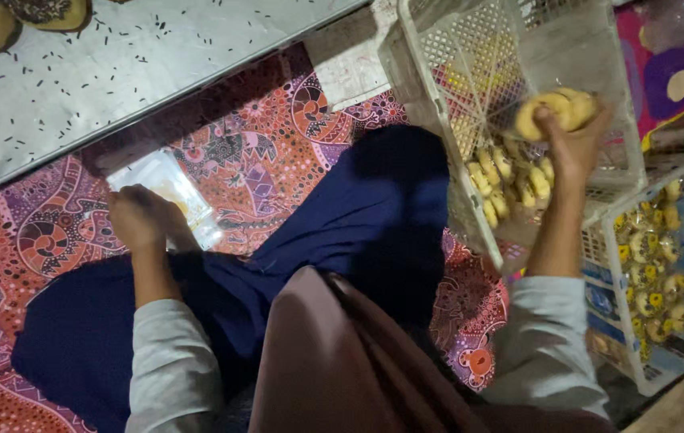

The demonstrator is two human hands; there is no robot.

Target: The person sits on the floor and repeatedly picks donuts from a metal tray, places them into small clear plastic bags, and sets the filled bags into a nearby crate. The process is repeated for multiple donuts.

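Patterned red and purple cloth (262,160) covers the floor across the middle of the frame, and a metal tray (141,64) dotted with dark sprinkles fills the upper left, with two sprinkle-topped doughnuts (29,16) at its top left corner. Seen from above, the person sits with dark blue fabric (358,232) spread over the lap at the centre. At the upper right, the right hand (573,144) reaches into a tilted white lattice crate (470,72), its fingers curled closed around a pale yellow wrapped pastry (556,108) held up against the crate's inner wall. More wrapped pastries (510,184) of the same kind lie piled in the crate's lower part, just below the hand. A second white crate (646,337), at the right edge and lower right, holds many small packets (654,265) with yellow marks. At the left of centre, the left hand (140,216) rests on the cloth, its fingers closed on the edge of clear plastic bags (167,188) that lie flat beside the tray. Both forearms wear light grey sleeves (169,361).
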